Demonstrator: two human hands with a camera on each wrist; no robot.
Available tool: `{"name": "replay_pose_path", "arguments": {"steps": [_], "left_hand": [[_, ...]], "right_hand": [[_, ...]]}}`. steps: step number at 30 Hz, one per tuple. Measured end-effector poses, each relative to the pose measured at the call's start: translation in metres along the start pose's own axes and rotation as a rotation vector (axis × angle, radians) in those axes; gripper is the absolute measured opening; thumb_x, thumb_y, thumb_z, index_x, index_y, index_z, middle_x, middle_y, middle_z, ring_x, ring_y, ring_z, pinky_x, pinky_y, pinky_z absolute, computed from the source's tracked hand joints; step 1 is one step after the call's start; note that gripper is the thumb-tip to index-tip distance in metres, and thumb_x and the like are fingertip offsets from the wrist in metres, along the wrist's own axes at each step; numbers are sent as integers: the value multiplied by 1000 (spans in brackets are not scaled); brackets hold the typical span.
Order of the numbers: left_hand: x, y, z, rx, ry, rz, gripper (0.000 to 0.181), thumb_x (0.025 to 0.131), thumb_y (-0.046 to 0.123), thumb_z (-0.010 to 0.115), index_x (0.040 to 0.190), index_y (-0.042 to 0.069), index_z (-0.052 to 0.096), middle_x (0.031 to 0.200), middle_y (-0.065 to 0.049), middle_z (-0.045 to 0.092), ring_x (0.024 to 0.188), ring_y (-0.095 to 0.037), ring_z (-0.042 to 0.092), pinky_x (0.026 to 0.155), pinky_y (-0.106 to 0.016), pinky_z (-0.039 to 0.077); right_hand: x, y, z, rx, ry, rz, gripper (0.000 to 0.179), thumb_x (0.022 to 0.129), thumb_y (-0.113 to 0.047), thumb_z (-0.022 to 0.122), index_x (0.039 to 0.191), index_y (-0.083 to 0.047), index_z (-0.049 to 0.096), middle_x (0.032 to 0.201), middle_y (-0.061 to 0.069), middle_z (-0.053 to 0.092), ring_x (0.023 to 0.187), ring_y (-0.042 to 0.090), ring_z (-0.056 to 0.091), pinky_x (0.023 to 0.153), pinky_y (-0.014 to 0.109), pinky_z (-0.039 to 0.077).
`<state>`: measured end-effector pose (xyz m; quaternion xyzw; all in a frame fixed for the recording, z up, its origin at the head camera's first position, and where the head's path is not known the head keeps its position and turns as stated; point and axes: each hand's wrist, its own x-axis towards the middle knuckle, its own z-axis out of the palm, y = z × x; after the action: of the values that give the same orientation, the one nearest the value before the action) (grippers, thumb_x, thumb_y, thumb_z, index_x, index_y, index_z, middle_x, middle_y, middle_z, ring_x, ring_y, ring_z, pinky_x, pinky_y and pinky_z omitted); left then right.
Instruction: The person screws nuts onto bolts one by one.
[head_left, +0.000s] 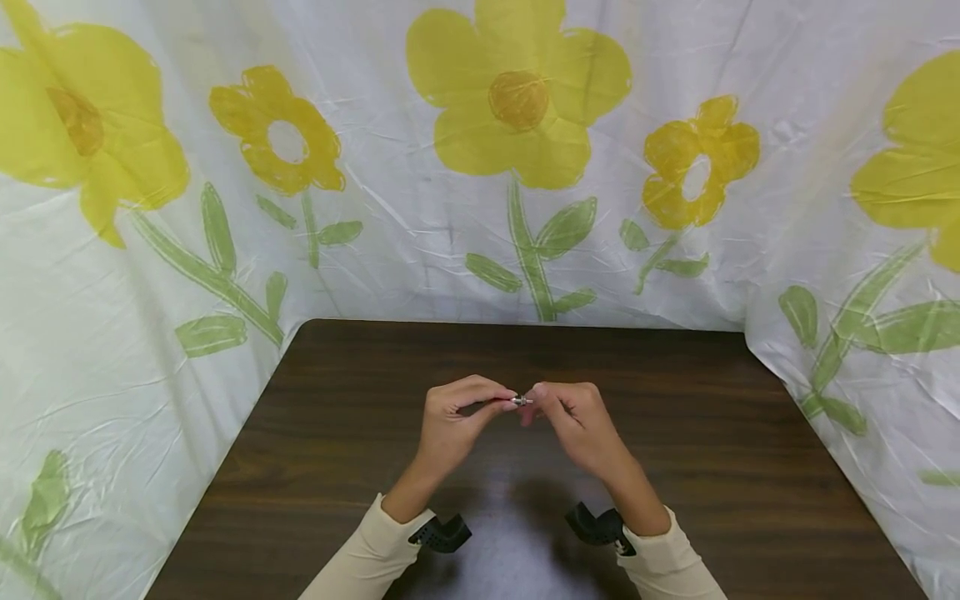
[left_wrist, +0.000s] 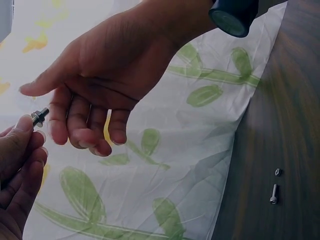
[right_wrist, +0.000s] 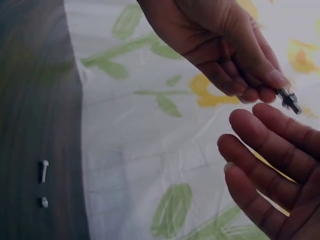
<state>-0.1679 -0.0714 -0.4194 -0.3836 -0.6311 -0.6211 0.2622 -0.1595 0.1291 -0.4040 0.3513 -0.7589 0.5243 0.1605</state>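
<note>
My left hand (head_left: 452, 423) pinches a small metal bolt (head_left: 521, 401) between thumb and fingertips. The bolt's free end points toward my right hand (head_left: 587, 423), and a wider nut-like collar (right_wrist: 288, 102) sits partway along it. In the left wrist view the end of the bolt (left_wrist: 42, 115) sticks out past the left thumb; the rest is hidden in the grip. The fingers of my right hand are loosely extended right beside that end, thumb apart from them, with nothing held between them.
On the dark wooden table (head_left: 337, 467) lie a loose bolt (left_wrist: 274, 194) and a nut (left_wrist: 278, 172), close together, seen in both wrist views. A white cloth with yellow flowers (head_left: 390, 250) hangs around the table's back and sides. Each wrist carries a black camera (head_left: 442, 533).
</note>
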Motion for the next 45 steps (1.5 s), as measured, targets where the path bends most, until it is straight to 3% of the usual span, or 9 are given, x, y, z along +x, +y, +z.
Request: {"name": "replay_pose_path", "arguments": {"steps": [3, 6, 14, 21, 32, 42, 45], "left_hand": [[0, -1, 0, 6, 7, -1, 20, 78, -13, 80, 92, 0, 79, 86, -11, 75, 77, -20, 71, 69, -29, 59], [-1, -1, -1, 10, 12, 1, 19, 77, -12, 80, 92, 0, 79, 85, -10, 75, 76, -20, 71, 68, -28, 59], [0, -1, -1, 12, 13, 1, 20, 78, -13, 80, 92, 1, 79, 85, -10, 75, 77, -20, 71, 68, -28, 59], [0, -1, -1, -4, 7, 4, 19, 78, -13, 80, 92, -1, 79, 86, -11, 75, 77, -21, 72, 69, -30, 60], [0, -1, -1, -2, 7, 8, 20, 78, -14, 79, 93, -1, 79, 86, -11, 75, 77, -21, 72, 69, -30, 60], [1, 1, 0, -19, 5, 7, 20, 77, -14, 79, 92, -1, 78, 85, -12, 75, 77, -21, 72, 70, -31, 60], [1, 0, 0, -16, 8, 4, 20, 78, -14, 79, 92, 0, 78, 85, -13, 75, 77, -21, 71, 70, -31, 60]], "right_hand": [[0, 0, -3, 0, 4, -15, 15, 97, 1, 65, 101, -10, 75, 87, 0, 75, 75, 13, 70, 69, 29, 59], [0, -1, -5, -6, 31, -52, 29, 85, 5, 78, 112, -4, 73, 95, 4, 76, 79, 15, 71, 69, 29, 59], [1, -1, -6, 27, 43, -130, 35, 76, 9, 84, 107, -4, 75, 96, 9, 76, 78, 17, 72, 66, 30, 60], [2, -1, -4, 9, 63, -166, 33, 76, 14, 81, 103, -4, 77, 95, 9, 77, 79, 17, 73, 66, 28, 59], [0, 1, 1, 13, 31, -96, 22, 84, 13, 75, 98, -5, 75, 83, 9, 75, 71, 22, 71, 68, 22, 57], [0, -1, 3, -35, 50, -59, 28, 95, 6, 66, 78, -16, 71, 67, -5, 66, 61, 11, 63, 59, 26, 54], [0, 0, 3, -47, 64, -41, 22, 96, 3, 65, 84, -14, 72, 69, -3, 68, 62, 13, 65, 60, 26, 54]]}}
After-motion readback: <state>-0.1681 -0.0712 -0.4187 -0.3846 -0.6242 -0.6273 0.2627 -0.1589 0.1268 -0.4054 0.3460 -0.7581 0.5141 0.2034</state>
